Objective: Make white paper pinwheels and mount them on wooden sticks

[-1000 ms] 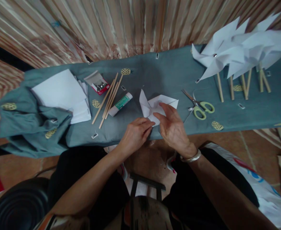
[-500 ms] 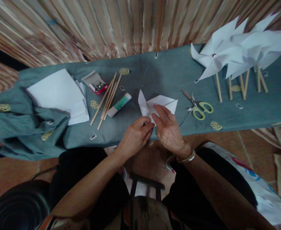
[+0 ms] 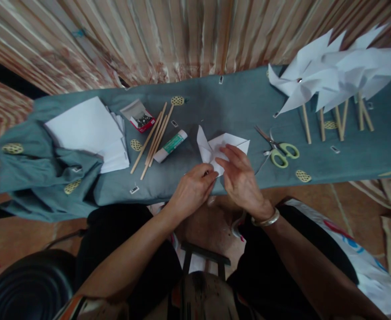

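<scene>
- Head view, looking down: a person's bare hands work on a folded white paper (image 3: 218,144) lying at the near edge of a narrow table under a grey-green cloth (image 3: 238,106) printed with yellow pineapples
- Left hand (image 3: 197,186): thumb and fingers drawn together in a narrow pinch on the paper's near corner
- Right hand (image 3: 242,180): fingers loosely spread, their tips on the paper's middle and right part, not gripped round it; a silvery bracelet (image 3: 268,218) circles the wrist
- One pointed flap of the paper stands up on its left side
- Left of the paper, a green-and-white tube (image 3: 171,146) lies at a slant, just beside a loose bunch of thin wooden sticks (image 3: 162,135)
- Beyond the sticks, an open red-and-white box (image 3: 137,116) holds small shiny metal pieces
- Farther left, white sheets (image 3: 88,129) lie in an uneven pile
- Right of the paper, scissors (image 3: 274,144) with light green handles lie with their blades slightly apart
- At the far right, white paper pinwheels (image 3: 344,73) on wooden sticks overlap one another
- Behind the table hangs a striped curtain (image 3: 182,35)
</scene>
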A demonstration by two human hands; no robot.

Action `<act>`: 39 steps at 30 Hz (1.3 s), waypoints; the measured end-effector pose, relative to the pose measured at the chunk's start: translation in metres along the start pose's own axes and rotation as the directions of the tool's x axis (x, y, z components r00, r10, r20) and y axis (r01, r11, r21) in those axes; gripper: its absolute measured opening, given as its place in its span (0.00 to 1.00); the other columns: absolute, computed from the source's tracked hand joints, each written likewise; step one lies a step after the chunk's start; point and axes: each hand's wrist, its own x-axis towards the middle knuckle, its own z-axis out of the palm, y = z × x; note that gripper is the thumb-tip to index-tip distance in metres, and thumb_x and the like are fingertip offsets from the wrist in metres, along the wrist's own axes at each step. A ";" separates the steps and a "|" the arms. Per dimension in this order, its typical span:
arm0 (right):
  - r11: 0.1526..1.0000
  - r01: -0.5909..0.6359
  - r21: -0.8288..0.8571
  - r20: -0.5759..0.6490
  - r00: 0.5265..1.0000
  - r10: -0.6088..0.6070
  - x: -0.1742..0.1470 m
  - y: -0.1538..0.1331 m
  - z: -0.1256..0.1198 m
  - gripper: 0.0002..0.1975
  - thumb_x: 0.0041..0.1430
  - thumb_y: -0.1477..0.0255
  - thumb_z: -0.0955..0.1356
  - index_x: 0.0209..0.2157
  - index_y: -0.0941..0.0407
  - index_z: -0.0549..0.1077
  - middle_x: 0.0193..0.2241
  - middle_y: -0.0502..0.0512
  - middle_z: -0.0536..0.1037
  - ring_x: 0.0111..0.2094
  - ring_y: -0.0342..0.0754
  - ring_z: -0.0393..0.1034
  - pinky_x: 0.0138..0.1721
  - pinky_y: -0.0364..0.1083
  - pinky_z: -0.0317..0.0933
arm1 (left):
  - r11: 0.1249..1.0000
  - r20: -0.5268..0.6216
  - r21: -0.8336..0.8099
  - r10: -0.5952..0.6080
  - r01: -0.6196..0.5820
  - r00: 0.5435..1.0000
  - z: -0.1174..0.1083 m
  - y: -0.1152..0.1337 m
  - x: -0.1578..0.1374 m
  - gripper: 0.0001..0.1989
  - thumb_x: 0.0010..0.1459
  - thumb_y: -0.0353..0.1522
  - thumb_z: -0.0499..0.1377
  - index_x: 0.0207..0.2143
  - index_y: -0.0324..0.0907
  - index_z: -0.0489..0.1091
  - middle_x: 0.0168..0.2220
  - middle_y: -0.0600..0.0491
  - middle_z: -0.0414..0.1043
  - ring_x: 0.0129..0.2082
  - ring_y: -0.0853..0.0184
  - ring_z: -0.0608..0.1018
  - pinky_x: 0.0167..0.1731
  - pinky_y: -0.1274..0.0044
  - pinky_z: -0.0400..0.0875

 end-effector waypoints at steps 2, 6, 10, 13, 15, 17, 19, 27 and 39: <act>0.995 -0.047 0.091 -0.042 0.998 0.051 0.002 0.006 -0.006 0.21 0.61 0.80 0.58 0.50 0.52 0.73 0.58 0.56 0.71 0.64 0.54 0.58 0.63 0.61 0.57 | 1.000 0.005 0.003 -0.002 0.002 1.000 -0.001 0.001 0.000 0.08 0.64 0.26 0.53 0.42 0.38 0.71 0.41 0.47 0.72 0.41 0.65 0.76 0.42 0.73 0.75; 0.989 -0.124 0.084 -0.088 0.987 0.132 0.009 0.021 -0.020 0.20 0.62 0.77 0.58 0.52 0.54 0.73 0.56 0.59 0.73 0.60 0.54 0.64 0.62 0.60 0.58 | 1.000 0.018 0.018 -0.004 0.004 1.000 -0.002 0.001 0.001 0.08 0.64 0.27 0.54 0.41 0.38 0.72 0.41 0.47 0.72 0.40 0.65 0.76 0.42 0.74 0.75; 0.979 -0.165 -0.124 -0.092 0.984 0.154 0.018 0.034 -0.028 0.22 0.63 0.73 0.59 0.57 0.60 0.68 0.59 0.66 0.69 0.63 0.59 0.60 0.62 0.63 0.56 | 0.999 0.018 0.035 -0.002 0.002 1.000 -0.002 0.001 0.002 0.08 0.63 0.26 0.54 0.42 0.38 0.72 0.41 0.48 0.73 0.39 0.65 0.77 0.41 0.74 0.75; 0.967 -0.156 -0.202 -0.056 0.987 0.148 0.023 0.041 -0.031 0.23 0.65 0.69 0.60 0.58 0.62 0.67 0.60 0.69 0.68 0.62 0.62 0.61 0.60 0.64 0.57 | 0.999 0.017 0.037 0.005 -0.005 1.000 -0.002 0.001 0.002 0.08 0.63 0.26 0.55 0.42 0.38 0.72 0.41 0.47 0.73 0.40 0.64 0.77 0.41 0.74 0.75; 0.967 -0.141 -0.213 -0.058 0.990 0.132 0.026 0.045 -0.032 0.23 0.65 0.67 0.60 0.57 0.62 0.68 0.59 0.69 0.69 0.61 0.63 0.62 0.60 0.64 0.58 | 0.999 0.019 0.033 0.002 -0.003 1.000 -0.002 0.001 0.002 0.08 0.63 0.26 0.55 0.42 0.38 0.72 0.41 0.48 0.73 0.41 0.64 0.77 0.42 0.73 0.75; 0.972 -0.128 -0.198 -0.065 0.991 0.117 0.030 0.049 -0.035 0.22 0.65 0.66 0.61 0.55 0.61 0.70 0.57 0.68 0.72 0.59 0.62 0.65 0.59 0.63 0.59 | 1.000 0.016 0.027 -0.002 0.002 1.000 -0.003 0.001 0.002 0.08 0.63 0.26 0.55 0.42 0.39 0.72 0.41 0.48 0.73 0.41 0.65 0.77 0.43 0.73 0.75; 0.978 -0.119 -0.171 -0.066 0.992 0.109 0.033 0.053 -0.039 0.20 0.64 0.66 0.62 0.52 0.60 0.73 0.53 0.66 0.75 0.57 0.61 0.68 0.58 0.61 0.61 | 1.000 0.010 0.019 0.001 -0.001 1.000 -0.003 0.000 0.001 0.08 0.63 0.26 0.55 0.42 0.39 0.72 0.41 0.48 0.73 0.41 0.65 0.77 0.42 0.74 0.75; 0.982 -0.181 -0.058 -0.062 0.982 0.177 0.035 0.056 -0.052 0.09 0.59 0.68 0.67 0.32 0.54 0.79 0.37 0.57 0.82 0.40 0.55 0.76 0.44 0.53 0.68 | 1.000 -0.014 0.014 0.021 -0.021 1.000 -0.005 -0.001 0.000 0.09 0.62 0.26 0.55 0.43 0.40 0.72 0.43 0.47 0.73 0.43 0.64 0.78 0.43 0.72 0.76; 0.933 -0.359 0.017 -0.057 0.931 0.360 0.016 0.056 -0.064 0.10 0.55 0.63 0.69 0.28 0.53 0.80 0.23 0.51 0.81 0.21 0.47 0.71 0.23 0.45 0.60 | 0.994 -0.129 0.101 0.054 -0.041 0.990 -0.018 -0.011 0.009 0.12 0.62 0.24 0.53 0.44 0.41 0.73 0.45 0.46 0.73 0.45 0.61 0.74 0.45 0.66 0.73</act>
